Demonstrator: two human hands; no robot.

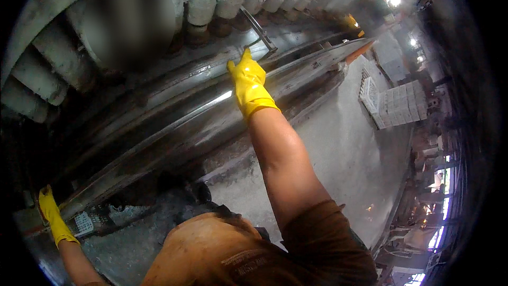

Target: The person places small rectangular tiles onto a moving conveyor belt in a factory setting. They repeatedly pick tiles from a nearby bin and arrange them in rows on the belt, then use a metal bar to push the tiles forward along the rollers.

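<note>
The right hand (246, 77), in a yellow glove, is closing around a thin grey metal rod (257, 30) slanting far-left above the wet rails (174, 122). The left hand (48, 207), far left, is gripping the rail's edge.

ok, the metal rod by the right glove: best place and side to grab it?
Probably the thin metal rod at its lower end near the bracket, where the right hand already reaches. Come from below, along the long dark rail: the rod slants up and away toward the grey cylinders, so its upper end sits farther off.
</note>
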